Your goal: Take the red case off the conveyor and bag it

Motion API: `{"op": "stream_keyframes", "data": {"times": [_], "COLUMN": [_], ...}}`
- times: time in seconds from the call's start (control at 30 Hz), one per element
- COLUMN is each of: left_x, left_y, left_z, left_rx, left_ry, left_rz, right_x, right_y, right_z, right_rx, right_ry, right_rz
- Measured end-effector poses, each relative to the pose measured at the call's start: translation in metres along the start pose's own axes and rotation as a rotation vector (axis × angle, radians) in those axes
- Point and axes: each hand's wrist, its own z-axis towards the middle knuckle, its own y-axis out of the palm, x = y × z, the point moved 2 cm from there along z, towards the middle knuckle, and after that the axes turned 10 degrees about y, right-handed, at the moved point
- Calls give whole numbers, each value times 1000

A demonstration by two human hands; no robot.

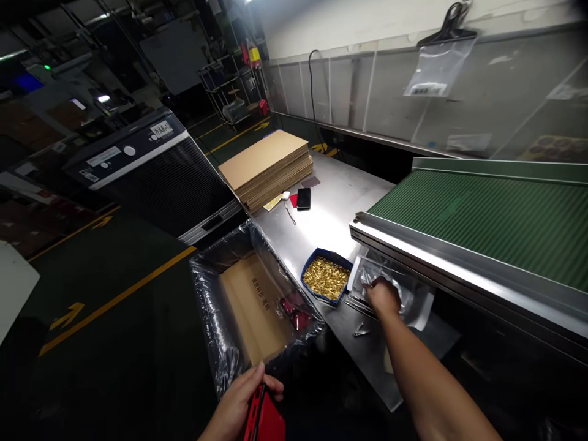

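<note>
At the bottom of the head view, my left hand (pixel 245 395) is closed around a flat red case (pixel 267 419) with a black edge and slots along its side. My right hand (pixel 384 297) reaches into a white tray (pixel 353 275) of clear plastic bags (pixel 395 269) below the conveyor's end. Its fingers are bent down at the bags, and what is between the fingertips is hidden. Just left of that tray stands a blue bin (pixel 316 252) full of small gold-coloured metal pieces (pixel 326 278).
A carton lined with clear plastic (pixel 209 312) stands left of the metal table (pixel 342 174), holding cardboard and red items. Stacked cardboard sheets (pixel 271 162) and a black phone-like object (pixel 304 199) lie farther back. The green conveyor (pixel 482 208) overhangs the right side. Nippers (pixel 361 331) lie near the tray.
</note>
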Motion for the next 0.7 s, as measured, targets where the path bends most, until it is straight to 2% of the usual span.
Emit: {"op": "stream_keyframes", "data": {"times": [0.1,0.23,0.33,0.43,0.53,0.7], "left_x": [8,23,33,40,49,64], "left_y": [-11,-18,-26,-38,-48,-64], "left_z": [5,14,22,28,33,37], "left_rx": [-16,-152,-248,-326,-473,-654], "left_ry": [-23,-51,-66,-83,-54,5], "left_rz": [-105,-190,-137,-83,-17,80], "right_x": [1,9,16,18,17,9], "right_y": [5,6,2,-4,-11,-21], "right_z": [2,-2,-4,-4,-5,-9], "right_rx": [2,85,155,130,96,152], "right_ry": [41,151,244,252,268,303], "right_rz": [52,128,166,198,192,100]}}
